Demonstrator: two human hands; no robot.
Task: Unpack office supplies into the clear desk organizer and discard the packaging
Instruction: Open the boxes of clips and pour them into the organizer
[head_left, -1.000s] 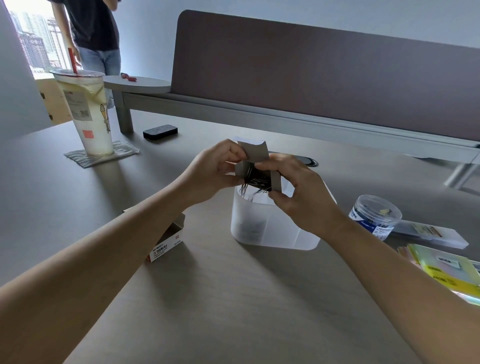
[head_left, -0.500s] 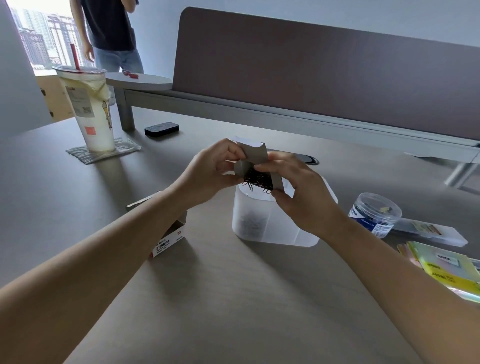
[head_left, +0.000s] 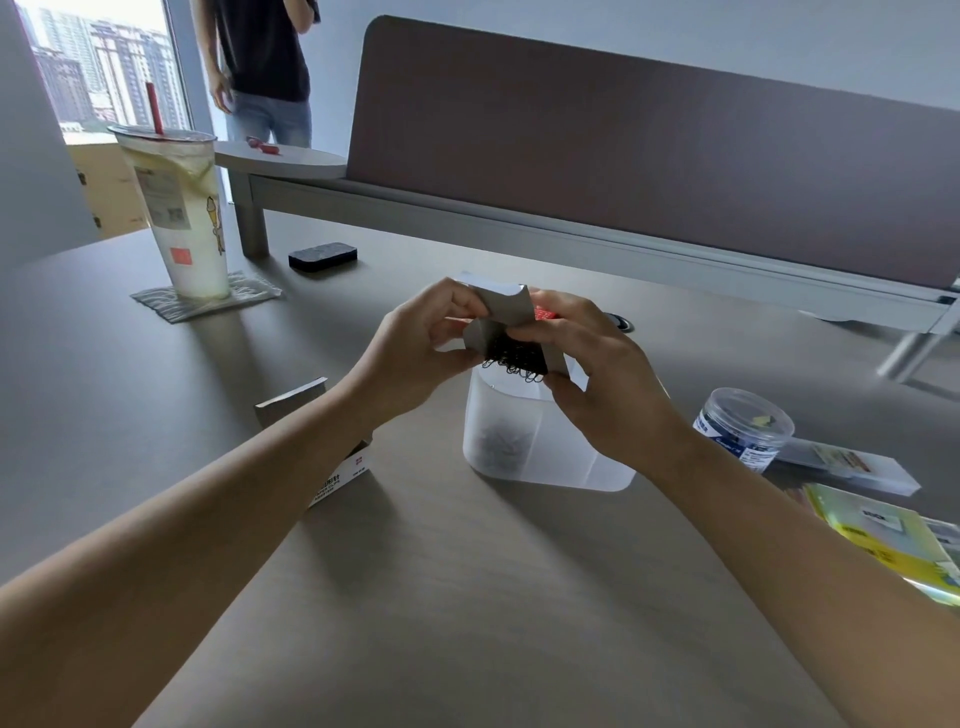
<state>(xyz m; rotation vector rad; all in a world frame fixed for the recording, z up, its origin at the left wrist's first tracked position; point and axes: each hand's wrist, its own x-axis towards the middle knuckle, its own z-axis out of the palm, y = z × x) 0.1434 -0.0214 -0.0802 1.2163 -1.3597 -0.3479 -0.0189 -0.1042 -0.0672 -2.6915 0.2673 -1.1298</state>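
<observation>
Both hands hold a small grey cardboard box (head_left: 501, 317) tipped over the clear desk organizer (head_left: 540, 441). My left hand (head_left: 415, 348) pinches the box's left flap and my right hand (head_left: 597, 374) grips its right side. A dark clump of paper clips (head_left: 514, 358) hangs out of the box's open mouth, just above the organizer's left compartment. Some clips lie at the bottom of that compartment. The organizer's right side is partly hidden by my right hand.
An opened small box (head_left: 332, 467) lies left of the organizer, under my left forearm. A round clear tub (head_left: 743, 426), a flat clear case (head_left: 852, 465) and sticky note packs (head_left: 883, 530) sit at right. A tall drink cup (head_left: 179, 213) and a black eraser (head_left: 322, 255) stand far left; a person stands behind.
The paper clips have slid further out of the box's mouth, and more lie in the organizer. My hands have stayed over the organizer. The person behind has moved right.
</observation>
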